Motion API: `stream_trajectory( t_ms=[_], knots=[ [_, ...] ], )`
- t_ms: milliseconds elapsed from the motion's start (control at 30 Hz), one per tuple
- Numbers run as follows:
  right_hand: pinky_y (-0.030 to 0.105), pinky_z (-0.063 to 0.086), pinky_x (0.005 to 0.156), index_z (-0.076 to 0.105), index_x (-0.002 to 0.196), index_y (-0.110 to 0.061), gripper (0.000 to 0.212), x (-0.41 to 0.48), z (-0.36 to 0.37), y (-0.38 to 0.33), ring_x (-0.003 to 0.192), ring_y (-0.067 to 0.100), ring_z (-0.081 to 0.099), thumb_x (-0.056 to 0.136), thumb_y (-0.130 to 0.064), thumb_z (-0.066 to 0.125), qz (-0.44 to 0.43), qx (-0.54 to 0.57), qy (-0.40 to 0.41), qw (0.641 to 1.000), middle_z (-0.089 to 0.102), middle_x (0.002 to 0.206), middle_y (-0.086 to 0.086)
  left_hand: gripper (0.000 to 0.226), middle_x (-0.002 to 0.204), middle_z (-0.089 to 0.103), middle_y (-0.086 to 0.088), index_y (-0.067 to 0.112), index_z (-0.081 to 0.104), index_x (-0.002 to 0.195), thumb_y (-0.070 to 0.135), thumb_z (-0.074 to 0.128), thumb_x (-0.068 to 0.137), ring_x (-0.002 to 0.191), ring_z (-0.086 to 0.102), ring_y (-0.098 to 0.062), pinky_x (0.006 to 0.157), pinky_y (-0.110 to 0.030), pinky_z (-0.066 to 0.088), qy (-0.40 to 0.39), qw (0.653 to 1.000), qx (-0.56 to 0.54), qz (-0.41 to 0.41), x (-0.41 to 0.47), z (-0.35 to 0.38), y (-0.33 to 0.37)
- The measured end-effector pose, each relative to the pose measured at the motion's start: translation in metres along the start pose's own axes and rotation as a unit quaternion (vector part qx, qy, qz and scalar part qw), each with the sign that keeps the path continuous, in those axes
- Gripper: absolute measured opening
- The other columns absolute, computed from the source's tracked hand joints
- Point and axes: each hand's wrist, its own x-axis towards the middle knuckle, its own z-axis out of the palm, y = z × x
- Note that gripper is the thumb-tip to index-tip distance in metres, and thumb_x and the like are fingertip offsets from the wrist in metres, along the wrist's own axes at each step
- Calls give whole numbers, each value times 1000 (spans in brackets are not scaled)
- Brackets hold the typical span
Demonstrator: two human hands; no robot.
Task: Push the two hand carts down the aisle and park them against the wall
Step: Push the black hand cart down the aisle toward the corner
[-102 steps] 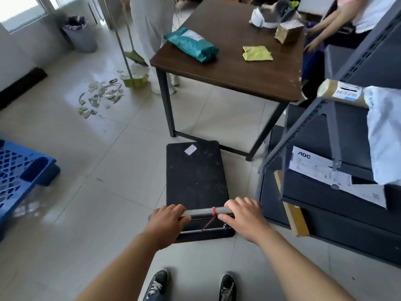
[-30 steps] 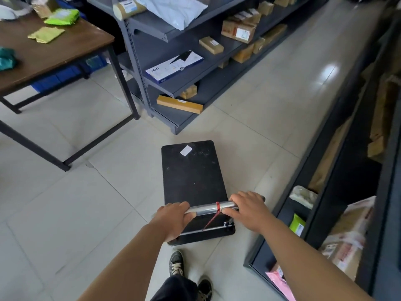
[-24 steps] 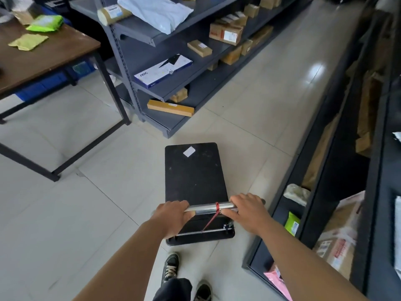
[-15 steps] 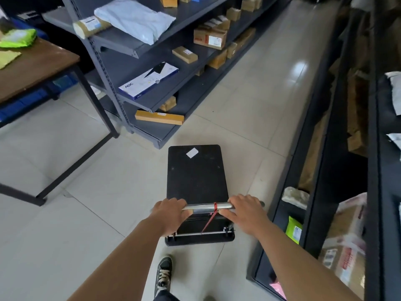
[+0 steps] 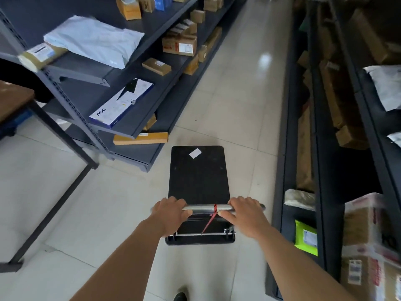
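A hand cart with a flat black deck (image 5: 198, 174) stands on the tiled floor in front of me, pointing down the aisle. A white label (image 5: 195, 153) sticks to its far end. Its metal handle bar (image 5: 206, 207) carries a red tie near the middle. My left hand (image 5: 170, 216) is closed around the bar's left part. My right hand (image 5: 246, 213) grips the right part. Only this one cart is in view.
A dark shelf rack (image 5: 138, 129) with boxes and a white parcel bag lines the left of the aisle. Another dark rack (image 5: 280, 192) with cartons runs along the right, close to the cart. A brown table's leg (image 5: 63, 135) stands at left. Tiled aisle floor (image 5: 238, 88) stretches ahead.
I have swung the cart from facing the table round to the right into the aisle and rolled it forward between the racks. Both hands have stayed on the handle.
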Motion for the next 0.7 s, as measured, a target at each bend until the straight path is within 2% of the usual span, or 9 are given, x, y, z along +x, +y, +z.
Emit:
stream_trajectory(
  t_ms=[133, 300, 533, 700],
  knots=[
    [37, 37, 92, 57, 104, -21, 48, 37, -13, -6, 93, 21, 52, 92, -63, 37, 15, -4, 19, 1000, 61, 99, -1, 37, 117, 52, -5, 23, 45, 123, 44, 29, 98, 97, 43, -19, 92, -35, 40, 13, 1000, 7, 16, 37, -25, -16],
    [36, 36, 91, 57, 104, -21, 48, 89, -35, -3, 84, 18, 42, 92, -62, 36, 24, -1, 34, 999, 60, 97, -1, 35, 118, 51, -6, 22, 44, 123, 42, 30, 98, 103, 45, -21, 92, -33, 40, 9, 1000, 11, 27, 90, -61, -28],
    [38, 38, 95, 56, 105, -22, 49, 175, -75, 12, 91, 19, 51, 93, -63, 31, 26, 6, 29, 999, 60, 97, -3, 34, 122, 51, -5, 20, 44, 128, 36, 33, 99, 108, 46, -20, 92, -32, 39, 9, 998, 46, 52, 167, -122, -28],
    [39, 38, 98, 55, 109, -23, 50, 237, -107, 25, 99, 20, 54, 93, -63, 30, 27, 9, 21, 999, 60, 102, -2, 34, 122, 51, -4, 22, 44, 126, 39, 31, 99, 107, 45, -18, 88, -29, 36, 5, 999, 9, 41, 228, -159, -32]
  ],
)
